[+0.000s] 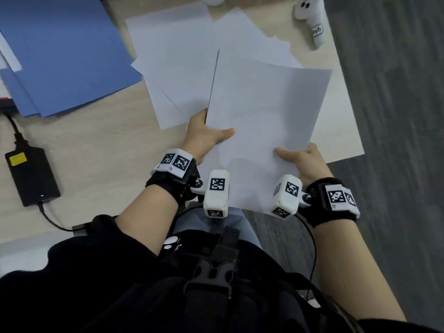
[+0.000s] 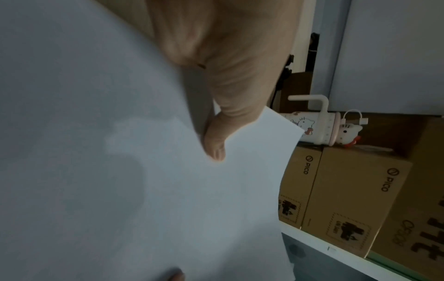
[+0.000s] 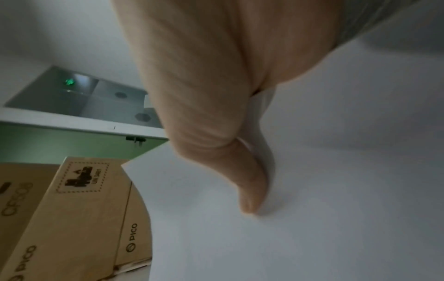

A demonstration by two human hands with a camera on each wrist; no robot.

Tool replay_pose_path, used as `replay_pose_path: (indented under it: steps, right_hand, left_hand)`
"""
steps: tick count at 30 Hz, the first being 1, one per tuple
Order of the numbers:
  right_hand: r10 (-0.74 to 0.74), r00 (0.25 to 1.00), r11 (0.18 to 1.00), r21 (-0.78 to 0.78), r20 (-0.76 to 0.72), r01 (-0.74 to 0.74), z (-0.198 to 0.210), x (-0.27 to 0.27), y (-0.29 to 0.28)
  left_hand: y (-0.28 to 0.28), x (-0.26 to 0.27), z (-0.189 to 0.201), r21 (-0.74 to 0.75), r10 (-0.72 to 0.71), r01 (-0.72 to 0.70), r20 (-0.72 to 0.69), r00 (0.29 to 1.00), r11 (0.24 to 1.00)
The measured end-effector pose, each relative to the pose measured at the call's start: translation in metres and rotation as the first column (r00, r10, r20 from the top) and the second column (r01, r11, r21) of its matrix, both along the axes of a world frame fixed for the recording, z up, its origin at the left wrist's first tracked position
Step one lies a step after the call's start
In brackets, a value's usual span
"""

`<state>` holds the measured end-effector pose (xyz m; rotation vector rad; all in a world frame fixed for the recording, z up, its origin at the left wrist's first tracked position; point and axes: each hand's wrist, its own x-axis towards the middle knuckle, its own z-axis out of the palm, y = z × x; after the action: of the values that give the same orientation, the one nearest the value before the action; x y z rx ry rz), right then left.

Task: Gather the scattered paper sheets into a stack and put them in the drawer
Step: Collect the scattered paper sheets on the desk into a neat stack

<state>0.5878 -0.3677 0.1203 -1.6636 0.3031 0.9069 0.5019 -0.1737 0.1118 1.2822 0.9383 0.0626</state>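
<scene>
Hands, left hand (image 1: 204,135) and right hand (image 1: 303,162), pinch paper sheets (image 1: 264,121); only wrist views show cardboard boxes (image 2: 343,192)

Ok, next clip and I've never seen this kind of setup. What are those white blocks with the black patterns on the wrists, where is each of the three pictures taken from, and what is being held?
No robot here: a person works with bare hands. The white blocks strapped to the wrists are small cameras with printed marker squares. The large picture comes from a camera on the person's head, looking down; the other two look along each hand from the wrists.

The left hand and right hand each pinch the near end of the held white sheets, thumbs on top. How many sheets are in that bundle I cannot tell.

More loose white sheets lie on the table, beside blue folders, a black power adapter and a white controller. The wrist views also show cardboard boxes nearby. No drawer is visible.
</scene>
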Motion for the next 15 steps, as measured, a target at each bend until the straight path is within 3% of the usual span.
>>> replay_pose_path:
  steps: [5,7,10,15]
  right_hand:
    - [-0.02,0.999,1.0,-0.001,0.032,0.02,-0.006,0.025,-0.015]
    - [-0.038,0.998,0.999,-0.015,0.043,0.039,-0.006,0.035,-0.019]
    - [-0.118,0.993,0.992,-0.045,0.025,0.119,-0.007,0.044,-0.027]
    - [-0.202,0.979,0.975,-0.091,0.004,0.201,-0.02,0.055,-0.031]
  left_hand:
    - [-0.006,0.024,-0.015,0.084,0.161,-0.156,-0.059,0.985,0.984]
    - [-0.002,0.029,-0.023,0.187,0.231,-0.202,-0.148,0.962,0.961]
    - [0.012,0.028,-0.041,0.321,0.325,-0.22,-0.321,0.89,0.921]
    - [0.029,0.036,-0.041,0.294,0.378,-0.259,-0.492,0.784,0.92]
